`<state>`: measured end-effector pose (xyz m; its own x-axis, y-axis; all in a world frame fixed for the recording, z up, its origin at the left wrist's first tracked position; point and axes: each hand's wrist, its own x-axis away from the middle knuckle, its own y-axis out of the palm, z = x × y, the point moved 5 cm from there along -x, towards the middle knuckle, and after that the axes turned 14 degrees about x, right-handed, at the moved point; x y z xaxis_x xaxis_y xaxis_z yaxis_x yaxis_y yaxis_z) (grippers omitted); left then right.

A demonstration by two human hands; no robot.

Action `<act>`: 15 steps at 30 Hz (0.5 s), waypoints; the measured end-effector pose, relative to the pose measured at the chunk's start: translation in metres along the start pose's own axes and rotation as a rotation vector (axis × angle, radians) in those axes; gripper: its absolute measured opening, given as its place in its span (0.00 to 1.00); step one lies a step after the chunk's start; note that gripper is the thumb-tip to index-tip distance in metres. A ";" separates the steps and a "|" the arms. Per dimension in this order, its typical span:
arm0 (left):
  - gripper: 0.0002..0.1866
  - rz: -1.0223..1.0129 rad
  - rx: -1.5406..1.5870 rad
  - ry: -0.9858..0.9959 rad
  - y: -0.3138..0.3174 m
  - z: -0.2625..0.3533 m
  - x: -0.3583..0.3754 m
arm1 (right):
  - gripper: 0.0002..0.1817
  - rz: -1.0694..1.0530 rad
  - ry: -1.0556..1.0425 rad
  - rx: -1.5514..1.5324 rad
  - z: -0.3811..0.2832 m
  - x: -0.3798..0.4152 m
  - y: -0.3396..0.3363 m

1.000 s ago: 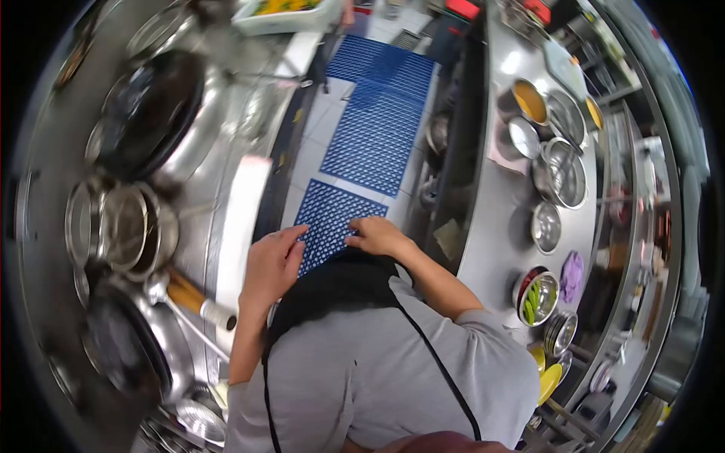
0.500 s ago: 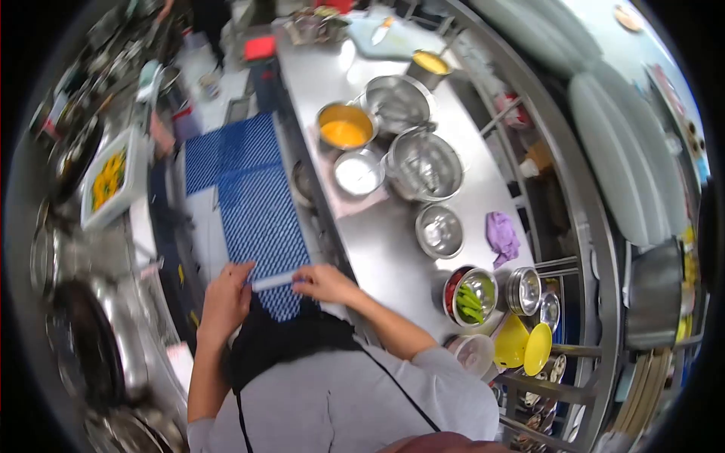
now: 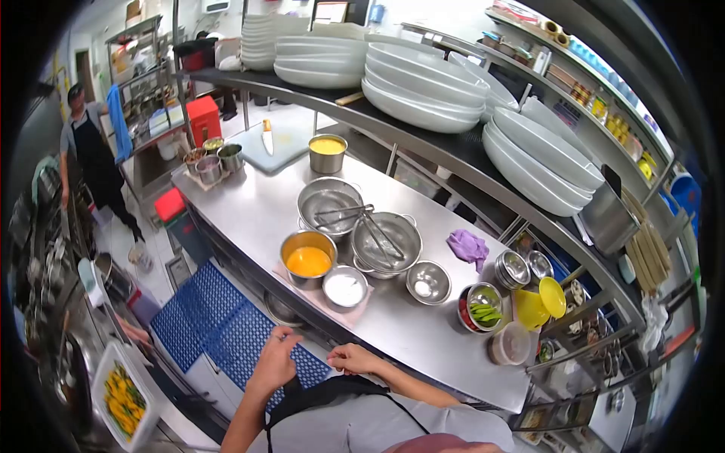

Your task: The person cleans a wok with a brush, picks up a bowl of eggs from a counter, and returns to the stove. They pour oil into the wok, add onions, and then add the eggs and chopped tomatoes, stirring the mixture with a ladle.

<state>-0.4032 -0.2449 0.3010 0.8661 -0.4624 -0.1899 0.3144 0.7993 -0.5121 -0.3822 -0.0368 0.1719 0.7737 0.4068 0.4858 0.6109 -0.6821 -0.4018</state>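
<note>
My left hand (image 3: 275, 361) is in front of my apron, its fingers curled. My right hand (image 3: 356, 358) is a short gap to its right, thumb and fingers drawn together. I cannot make out what either hand holds, if anything; no white strip shows between them. Beyond them on the steel counter (image 3: 385, 340) stand a pot of orange liquid (image 3: 308, 262) and a small bowl of white contents (image 3: 345, 288). Metal whisks (image 3: 370, 226) rest across a large colander-like bowl (image 3: 387, 245) with handles, beside another large metal bowl (image 3: 330, 200).
A small metal bowl (image 3: 428, 282), a purple cloth (image 3: 468, 249), a bowl of green peppers (image 3: 483, 311) and a yellow container (image 3: 530, 308) stand to the right. A knife (image 3: 267, 137) lies on a cutting board (image 3: 287, 151). Stacked plates (image 3: 423, 94) fill the shelf above. A person (image 3: 92, 151) stands far left.
My view has lifted and turned toward the counter. The white strip that was stretched between my hands no longer shows, and my hands are apart.
</note>
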 end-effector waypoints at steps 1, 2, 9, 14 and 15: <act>0.28 -0.043 0.007 -0.002 -0.011 -0.006 -0.004 | 0.18 0.016 0.003 0.003 -0.012 -0.005 0.004; 0.27 -0.071 -0.008 0.024 -0.020 -0.015 -0.008 | 0.18 0.032 0.007 0.009 -0.023 -0.011 0.006; 0.26 -0.153 0.029 0.138 -0.058 -0.057 -0.030 | 0.18 0.166 0.094 -0.050 -0.048 -0.036 0.022; 0.25 -0.243 0.087 0.145 -0.058 -0.071 -0.040 | 0.16 0.240 0.169 -0.125 -0.045 -0.039 0.038; 0.25 -0.253 0.099 0.151 -0.056 -0.074 -0.041 | 0.16 0.238 0.180 -0.132 -0.043 -0.038 0.041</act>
<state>-0.4844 -0.2989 0.2754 0.6901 -0.6976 -0.1926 0.5558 0.6814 -0.4762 -0.3937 -0.1062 0.1710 0.8430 0.1207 0.5241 0.3802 -0.8230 -0.4220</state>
